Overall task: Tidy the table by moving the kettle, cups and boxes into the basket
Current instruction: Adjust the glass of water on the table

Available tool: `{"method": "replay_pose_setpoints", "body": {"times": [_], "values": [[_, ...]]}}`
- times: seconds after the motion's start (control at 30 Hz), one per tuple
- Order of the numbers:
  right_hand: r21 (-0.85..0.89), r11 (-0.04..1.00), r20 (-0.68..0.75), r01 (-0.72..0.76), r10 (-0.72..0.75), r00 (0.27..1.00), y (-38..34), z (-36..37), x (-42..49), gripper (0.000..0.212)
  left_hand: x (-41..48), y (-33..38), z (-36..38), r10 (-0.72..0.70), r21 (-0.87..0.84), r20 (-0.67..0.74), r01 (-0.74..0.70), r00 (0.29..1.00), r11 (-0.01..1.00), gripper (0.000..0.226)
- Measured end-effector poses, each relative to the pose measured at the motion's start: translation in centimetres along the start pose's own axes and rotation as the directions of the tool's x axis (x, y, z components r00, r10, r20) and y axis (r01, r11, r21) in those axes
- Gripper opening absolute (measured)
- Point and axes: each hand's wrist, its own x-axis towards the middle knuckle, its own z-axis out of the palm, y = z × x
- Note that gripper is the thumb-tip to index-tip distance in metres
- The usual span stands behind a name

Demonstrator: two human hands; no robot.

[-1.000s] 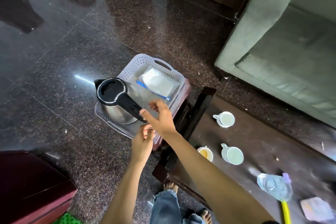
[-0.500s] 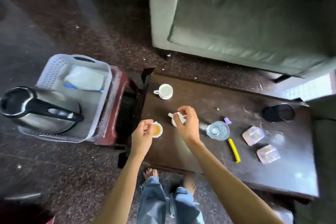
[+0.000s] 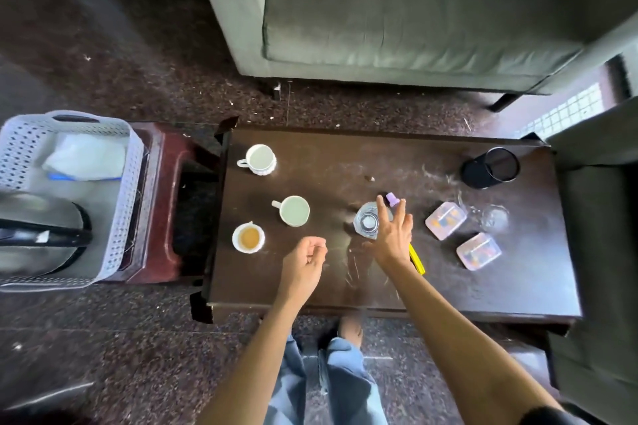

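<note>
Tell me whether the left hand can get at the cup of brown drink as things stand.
Probably yes. The left hand hovers with curled fingers, holding nothing, just right of the cup of brown drink, with only bare table between them. The nearest white cup stands apart, farther back.

The dark wooden table (image 3: 345, 155) carries three cups (image 3: 294, 211), two plastic boxes (image 3: 445, 220), a clear bottle (image 3: 366, 221) and a black mesh holder (image 3: 492, 168).

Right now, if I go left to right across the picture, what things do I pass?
kettle → tea cup → middle cup → bottle → black holder
</note>
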Motion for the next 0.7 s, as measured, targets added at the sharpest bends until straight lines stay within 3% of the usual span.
{"method": "replay_pose_setpoints", "body": {"times": [0.17,0.47,0.7], "values": [[0.127,0.99,0.068,0.054,-0.063,0.996,0.0,0.7,1.3,0.1,1.2,-0.6,2.0,-0.007,0.043,0.038,0.005,0.999,0.999,0.01],[0.154,0.985,0.057,0.08,-0.089,0.994,0.5,0.1,2.8,0.086,3.4,0.6,3.3,-0.027,0.076,0.039,0.024,0.999,0.997,0.012],[0.156,0.98,0.009,0.12,-0.123,0.992,-1.0,-3.2,6.4,0.093,6.4,2.3,3.1,0.01,0.065,0.033,-0.012,0.999,0.998,0.014]]}}
